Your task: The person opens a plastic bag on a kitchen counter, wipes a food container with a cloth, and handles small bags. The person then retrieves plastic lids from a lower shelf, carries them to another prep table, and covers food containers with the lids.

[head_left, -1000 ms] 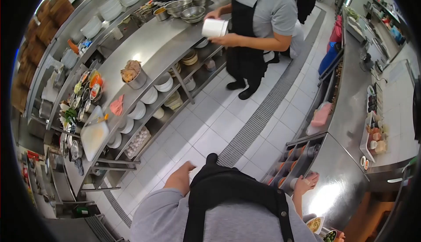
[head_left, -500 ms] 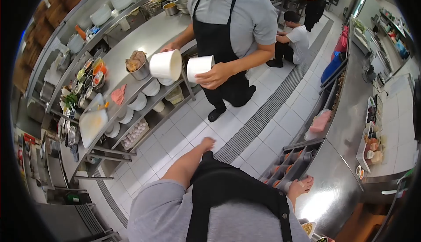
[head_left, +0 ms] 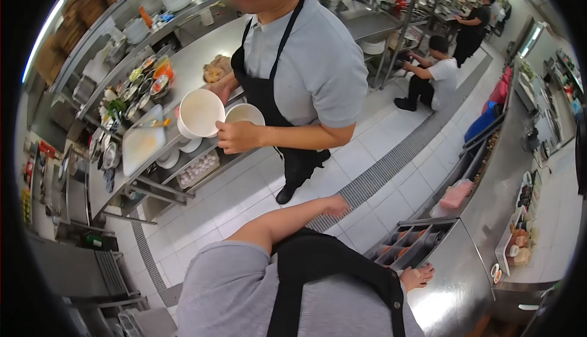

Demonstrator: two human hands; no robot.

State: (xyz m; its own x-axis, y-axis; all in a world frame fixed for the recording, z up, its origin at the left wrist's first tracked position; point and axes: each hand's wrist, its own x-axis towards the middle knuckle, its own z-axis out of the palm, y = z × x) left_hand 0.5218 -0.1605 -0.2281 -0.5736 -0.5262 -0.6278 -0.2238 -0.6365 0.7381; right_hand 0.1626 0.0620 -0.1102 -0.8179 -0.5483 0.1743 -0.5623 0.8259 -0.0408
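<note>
My left hand [head_left: 335, 205] hangs in the air above the tiled floor at the end of my outstretched arm. Its fingers are blurred, and I cannot make out anything in it. On the edge of the steel counter [head_left: 452, 270] lies my right hand [head_left: 417, 277], fingers stretched out and holding nothing. Just beyond it is an open drawer of dark containers [head_left: 406, 239], some with orange contents. In front of me a co-worker [head_left: 318, 62] in a black apron carries two white tubs [head_left: 200, 114], their open mouths facing me.
A long steel table on the left bears a white cutting board [head_left: 144, 147], several small bowls and meat [head_left: 217, 69]. Under it sits a crate of eggs [head_left: 199, 169]. A floor drain [head_left: 391, 160] runs between the counters. Another person [head_left: 441, 77] crouches farther back.
The co-worker has moved left and closer, turning with the tubs tipped toward me. My left hand has swung right. My right hand stays at the counter edge, its fingers now flatter.
</note>
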